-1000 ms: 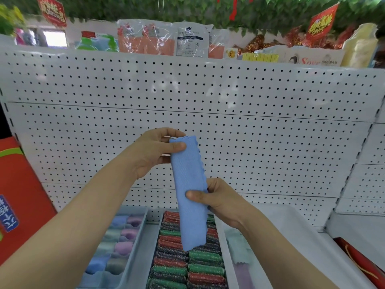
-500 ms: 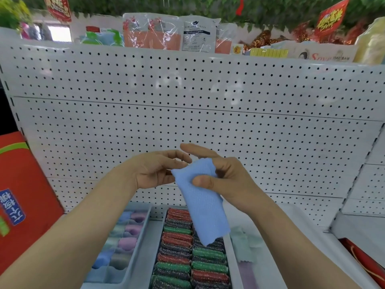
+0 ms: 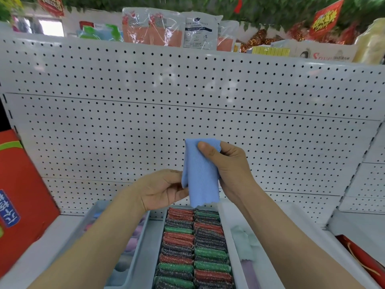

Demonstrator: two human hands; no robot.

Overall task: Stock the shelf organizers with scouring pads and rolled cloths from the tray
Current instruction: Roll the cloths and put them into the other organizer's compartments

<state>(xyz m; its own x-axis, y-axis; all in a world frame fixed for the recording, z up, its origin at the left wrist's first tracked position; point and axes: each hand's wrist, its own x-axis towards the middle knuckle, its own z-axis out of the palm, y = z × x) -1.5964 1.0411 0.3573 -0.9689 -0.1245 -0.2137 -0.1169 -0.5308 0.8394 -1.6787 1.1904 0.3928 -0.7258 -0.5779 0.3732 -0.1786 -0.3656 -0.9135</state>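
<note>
With the middle organizer (image 3: 226, 247) already looking full of scouring pads (image 3: 192, 247), the right hand (image 3: 233, 170) and left hand (image 3: 162, 189) are pinching a blue cloth (image 3: 201, 174) above its twelve o'clock end, still unrolled and unplaced.

The clear plastic organizer packed with glittery scouring pads (image 3: 192, 247) sits on the white shelf (image 3: 52, 236). Left of it stands a clear organizer of pastel rolled cloths (image 3: 131, 247); right of it, a clear tray of flat cloths (image 3: 248, 257). Behind it rises the white pegboard panel (image 3: 145, 132); above it hangs a blue folded cloth (image 3: 201, 174).
</note>
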